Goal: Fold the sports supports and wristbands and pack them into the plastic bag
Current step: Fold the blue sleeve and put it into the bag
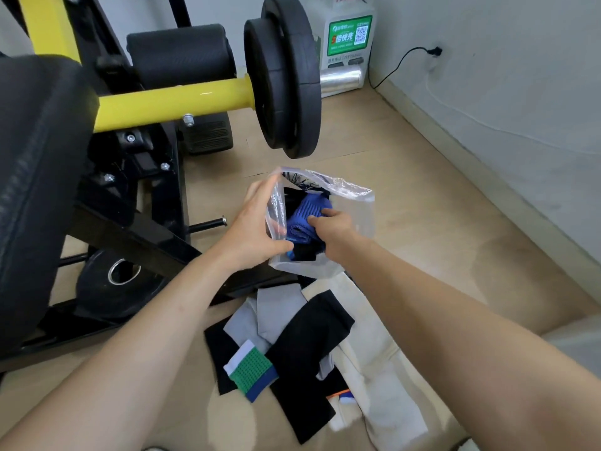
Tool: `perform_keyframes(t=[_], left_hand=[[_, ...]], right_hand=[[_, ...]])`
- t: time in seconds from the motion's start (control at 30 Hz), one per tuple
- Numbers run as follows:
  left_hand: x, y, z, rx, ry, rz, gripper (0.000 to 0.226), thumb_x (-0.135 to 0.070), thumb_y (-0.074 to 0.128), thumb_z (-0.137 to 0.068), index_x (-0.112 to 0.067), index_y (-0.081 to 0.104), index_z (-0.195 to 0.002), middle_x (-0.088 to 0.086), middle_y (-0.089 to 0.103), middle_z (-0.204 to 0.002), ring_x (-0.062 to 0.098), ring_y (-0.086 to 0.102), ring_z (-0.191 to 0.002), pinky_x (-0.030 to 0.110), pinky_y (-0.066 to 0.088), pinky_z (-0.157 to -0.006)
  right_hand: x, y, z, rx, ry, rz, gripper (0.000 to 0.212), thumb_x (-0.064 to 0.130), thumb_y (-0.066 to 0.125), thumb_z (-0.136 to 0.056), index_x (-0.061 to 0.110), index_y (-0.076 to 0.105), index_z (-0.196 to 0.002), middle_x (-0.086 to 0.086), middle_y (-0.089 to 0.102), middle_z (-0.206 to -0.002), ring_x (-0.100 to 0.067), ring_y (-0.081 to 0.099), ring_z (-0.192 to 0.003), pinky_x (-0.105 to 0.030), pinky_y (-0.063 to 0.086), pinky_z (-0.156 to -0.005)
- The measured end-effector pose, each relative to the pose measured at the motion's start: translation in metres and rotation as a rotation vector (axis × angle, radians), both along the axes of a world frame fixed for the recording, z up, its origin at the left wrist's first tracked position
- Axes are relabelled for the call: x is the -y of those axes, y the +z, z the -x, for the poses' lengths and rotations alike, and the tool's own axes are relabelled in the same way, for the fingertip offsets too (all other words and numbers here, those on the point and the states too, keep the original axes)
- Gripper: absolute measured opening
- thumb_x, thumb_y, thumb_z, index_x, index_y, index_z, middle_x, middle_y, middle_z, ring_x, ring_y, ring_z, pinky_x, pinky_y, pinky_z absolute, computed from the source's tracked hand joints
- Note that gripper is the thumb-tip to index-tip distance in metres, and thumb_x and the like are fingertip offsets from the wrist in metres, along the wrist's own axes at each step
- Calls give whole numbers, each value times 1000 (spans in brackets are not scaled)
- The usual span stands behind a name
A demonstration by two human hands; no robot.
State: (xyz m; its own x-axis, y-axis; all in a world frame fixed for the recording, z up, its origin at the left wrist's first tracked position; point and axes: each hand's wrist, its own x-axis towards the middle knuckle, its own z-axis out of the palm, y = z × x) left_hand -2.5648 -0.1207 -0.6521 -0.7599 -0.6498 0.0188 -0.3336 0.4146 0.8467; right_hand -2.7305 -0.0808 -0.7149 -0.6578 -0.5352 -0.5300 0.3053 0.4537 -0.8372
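Two bare forearms reach forward and the hands meet close together.
The left hand (253,222) stands on edge, fingers stretched upward and thumb low, pinching the left rim of a clear plastic bag (362,219). The right hand (335,226), knuckles up and wrist bent downward, curls its fingers round a blue knitted support (307,208) in the bag's mouth.

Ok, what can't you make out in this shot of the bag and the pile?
Head view:
- Right hand: fingertips buried in the blue support it grips.
- Plastic bag: other contents dark, screened by the left hand and glare.
- Grey pieces: partly under the black sleeve.
- Orange-edged item: mostly buried in the pile.
- Green label: print too small.
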Motion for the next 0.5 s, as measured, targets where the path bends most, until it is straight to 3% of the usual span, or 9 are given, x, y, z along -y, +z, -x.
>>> perform_keyframes(t=[0.13,0.27,0.33,0.4,0.43,0.5], left_hand=[[13,5,2,58,-12,23,121,-3,85,-72,-44,9,-157,-25,17,-147,9,70,-85,31,61,-77],[22,1,-1,84,-8,66,120,-4,85,-70,-42,12,-158,-19,21,-147,1,67,-88,28,60,-76],[27,-5,-5,69,8,90,121,-3,86,-69,-40,13,-158,-19,23,-148,-5,61,-105,25,58,-81],[32,-10,-8,72,28,99,122,-4,86,-68,-41,11,-158,-22,24,-146,16,59,-119,31,56,-88],[33,-12,-9,84,38,93,123,-5,86,-69,-43,9,-157,-21,25,-146,20,60,-117,32,57,-86],[33,-15,-12,99,69,77,123,-4,85,-72,-44,5,-157,-18,23,-149,8,66,-99,23,58,-72]], right_hand=[[31,-17,-2,126,-115,52,65,10,67,-90,17,39,-148,-10,54,-139,-29,56,-123,-42,48,-103],[53,-33,-5,183,-143,190,77,14,66,-90,26,26,-155,-6,50,-144,-29,57,-121,-46,48,-104],[55,-37,-7,141,40,181,85,13,67,-91,23,15,-158,-4,44,-148,-26,51,-127,-41,43,-110],[53,-38,-6,53,301,70,83,11,65,-94,16,13,-158,-7,49,-140,-22,53,-120,-30,43,-104],[50,-38,-4,10,376,14,80,11,64,-94,14,15,-157,-8,53,-132,-18,53,-112,-27,44,-99],[45,-38,1,-40,428,-30,78,16,68,-93,15,22,-156,-7,54,-137,-16,53,-108,-29,46,-102]])
